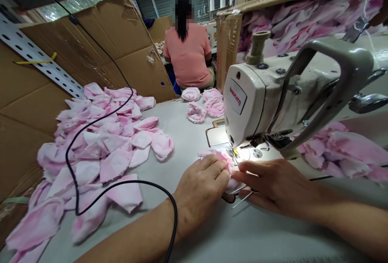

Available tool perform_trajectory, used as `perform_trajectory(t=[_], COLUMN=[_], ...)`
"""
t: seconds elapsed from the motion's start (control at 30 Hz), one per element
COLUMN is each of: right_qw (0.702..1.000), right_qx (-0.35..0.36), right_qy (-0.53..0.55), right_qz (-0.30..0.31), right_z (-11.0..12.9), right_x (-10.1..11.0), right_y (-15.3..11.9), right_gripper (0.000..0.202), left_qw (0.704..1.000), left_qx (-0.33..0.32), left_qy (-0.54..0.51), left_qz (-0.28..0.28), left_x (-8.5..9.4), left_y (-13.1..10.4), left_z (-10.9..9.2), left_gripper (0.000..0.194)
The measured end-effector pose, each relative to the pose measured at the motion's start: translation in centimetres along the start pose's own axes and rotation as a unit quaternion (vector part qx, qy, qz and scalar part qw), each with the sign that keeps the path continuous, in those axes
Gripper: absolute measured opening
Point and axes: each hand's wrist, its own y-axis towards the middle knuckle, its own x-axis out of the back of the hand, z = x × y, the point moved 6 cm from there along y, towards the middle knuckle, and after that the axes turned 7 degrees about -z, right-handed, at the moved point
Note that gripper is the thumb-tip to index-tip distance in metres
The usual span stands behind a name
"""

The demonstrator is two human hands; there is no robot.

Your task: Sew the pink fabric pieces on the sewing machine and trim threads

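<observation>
Pink cloth (228, 161) lies between both hands, beside the lit foot of the sewing machine (247, 105).
The left hand (201, 190), fingers pressed together, grips it from the left; the right hand (273, 188) pinches a thin metal tool (242, 200) beside its right edge. A pink heap (106, 141) covers the desk's (176, 121) left side, a black cable (136, 181) crossing in front. The left thumb and much of the cloth are hidden.

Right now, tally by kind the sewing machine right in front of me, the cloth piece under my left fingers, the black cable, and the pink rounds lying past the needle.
Sewing machine: 1
Cloth piece: 1
Black cable: 1
Pink rounds in view: 4
Total: 7
</observation>
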Motion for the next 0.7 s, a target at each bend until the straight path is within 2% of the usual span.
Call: perform_trajectory(t=[0.57, 0.7], right_qw=[0.999, 0.999], right_qx=[0.015, 0.015], right_qy=[-0.017, -0.026], right_qz=[-0.046, -0.04], right_z=[0.54, 0.61], right_x=[0.16, 0.3], right_y=[-0.13, 0.07], right_gripper=[0.028, 0.025], left_qw=[1.0, 1.0], left_qx=[0.003, -0.002], left_qy=[-0.009, -0.003], left_qz=[-0.002, -0.009], left_x=[-0.33, -0.19], left_y=[-0.04, 0.01], left_z=[-0.03, 0.02], left_gripper=[0.018, 0.018])
